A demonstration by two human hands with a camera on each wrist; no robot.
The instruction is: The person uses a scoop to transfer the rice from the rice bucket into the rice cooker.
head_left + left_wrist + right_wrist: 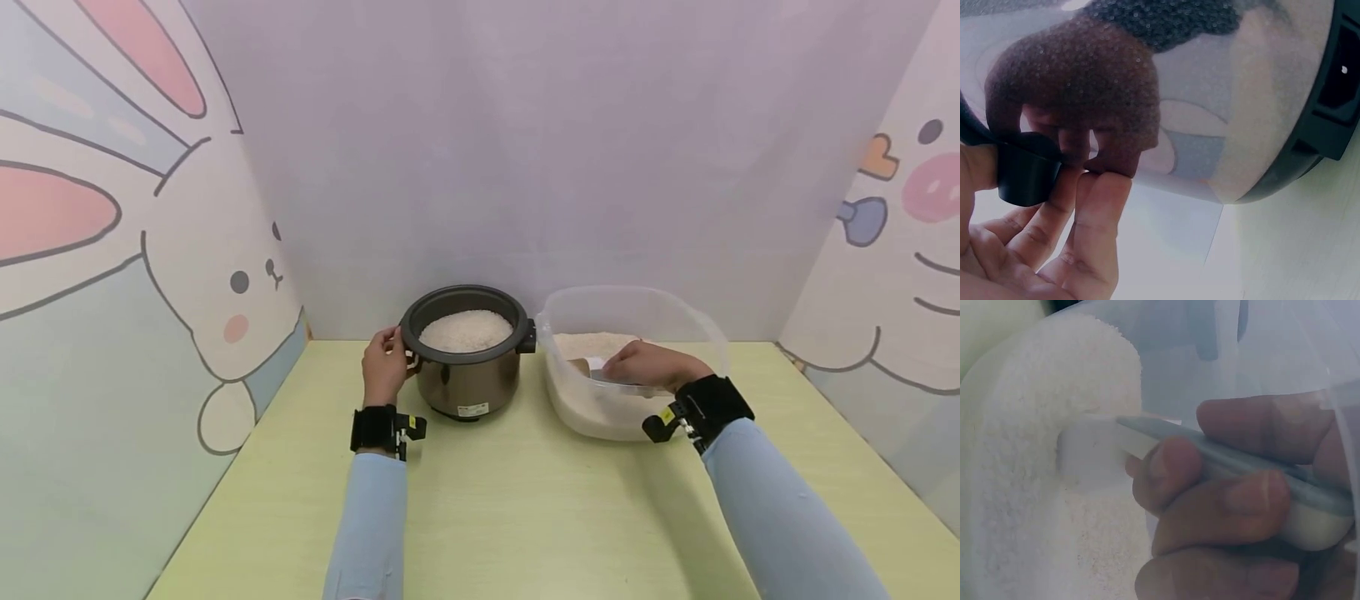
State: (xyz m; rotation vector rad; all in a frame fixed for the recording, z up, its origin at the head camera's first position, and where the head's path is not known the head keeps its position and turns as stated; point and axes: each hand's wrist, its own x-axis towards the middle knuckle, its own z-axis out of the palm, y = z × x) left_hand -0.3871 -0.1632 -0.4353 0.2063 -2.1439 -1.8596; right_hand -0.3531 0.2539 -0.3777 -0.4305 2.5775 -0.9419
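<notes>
My left hand (385, 367) grips the black side handle (1029, 181) of a dark brown rice cooker (468, 383), thumb on one side and fingers on the other. The cooker has no lid on, and white rice (465, 332) fills much of it. To its right, a clear plastic bin (600, 427) holds more rice (1022, 412). Inside that bin my right hand (648, 365) holds a scoop by its grey-and-white handle (1229, 456), fingers curled round it. The scoop's whitish head (1091, 450) lies against the rice, seen through the bin's wall in the right wrist view.
Both containers stand side by side at the back of a pale yellow-green table (517, 517), close to the lilac back wall (540, 167). Side panels with cartoon animals flank the table. A black fitting (527, 336) juts from the cooker's right side towards the bin.
</notes>
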